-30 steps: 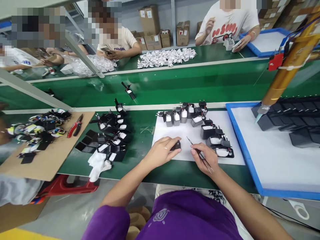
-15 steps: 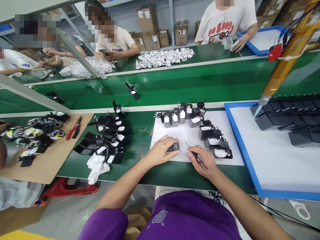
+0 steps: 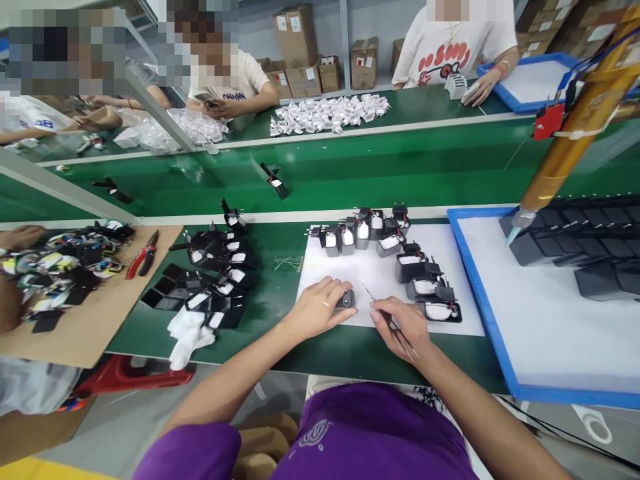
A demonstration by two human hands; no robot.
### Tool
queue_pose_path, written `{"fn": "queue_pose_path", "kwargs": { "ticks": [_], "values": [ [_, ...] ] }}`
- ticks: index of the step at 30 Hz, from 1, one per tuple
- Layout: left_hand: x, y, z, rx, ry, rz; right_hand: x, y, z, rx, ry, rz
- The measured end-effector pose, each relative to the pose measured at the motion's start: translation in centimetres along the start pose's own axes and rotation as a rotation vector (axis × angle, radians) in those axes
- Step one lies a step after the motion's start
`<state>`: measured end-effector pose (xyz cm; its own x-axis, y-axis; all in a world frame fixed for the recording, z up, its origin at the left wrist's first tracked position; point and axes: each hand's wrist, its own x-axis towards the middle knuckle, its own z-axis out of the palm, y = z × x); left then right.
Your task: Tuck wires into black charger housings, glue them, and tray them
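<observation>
My left hand (image 3: 320, 307) is closed around a small black plug adapter case (image 3: 346, 300), whose end with a round feature faces right. The case rests on or just above a white sheet (image 3: 367, 263); the fingers cover much of it. To the right, my right hand (image 3: 403, 327) pinches slender dark tweezers (image 3: 373, 297), their tips pointing up and left. A small gap separates the tips from the case. Beyond both hands, several black adapter cases (image 3: 363, 233) with white inserts and red wires stand in a curve, continuing down the right side (image 3: 425, 287).
More black cases (image 3: 215, 250) and a white cloth (image 3: 187, 333) lie at left, near red-handled pliers (image 3: 143, 257). A blue-rimmed tray (image 3: 480, 307) holds cases on the right, under a hanging amber dispenser tube (image 3: 555, 153). Black units ride the green belt (image 3: 325, 183). Co-workers sit opposite.
The view has shifted slightly. My left fingers have shifted a little on the case, and the tweezers stay close by. Black units on the belt have moved right. A co-worker's hand shows at far left.
</observation>
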<state>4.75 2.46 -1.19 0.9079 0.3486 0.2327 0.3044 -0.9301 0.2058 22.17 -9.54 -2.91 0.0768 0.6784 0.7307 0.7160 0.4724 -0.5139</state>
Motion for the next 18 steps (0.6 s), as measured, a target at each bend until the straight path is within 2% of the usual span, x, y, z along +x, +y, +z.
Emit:
{"fn": "queue_pose_path", "kwargs": {
  "ticks": [6, 9, 12, 14, 18],
  "values": [
    [0.0, -0.1, -0.2, -0.052, -0.083, -0.041, 0.1, -0.1, 0.5, 0.147, -0.040, 0.111],
    [0.0, 0.2, -0.4, -0.109, -0.101, -0.073, 0.2, 0.0, 0.9, 0.203, -0.103, 0.079],
    [-0.2, 0.3, -0.9, -0.167, -0.125, -0.125, 0.0, 0.2, 1.3, 0.156, -0.142, 0.011],
    [-0.4, 0.2, -1.3, -0.277, -0.145, -0.161, -0.3, 0.3, 1.5, 0.095, -0.156, -0.032],
    [-0.8, -0.5, -1.1, -0.634, -0.149, -0.304, -0.6, 0.2, 1.6, 0.022, -0.160, -0.070]
  ]
}}
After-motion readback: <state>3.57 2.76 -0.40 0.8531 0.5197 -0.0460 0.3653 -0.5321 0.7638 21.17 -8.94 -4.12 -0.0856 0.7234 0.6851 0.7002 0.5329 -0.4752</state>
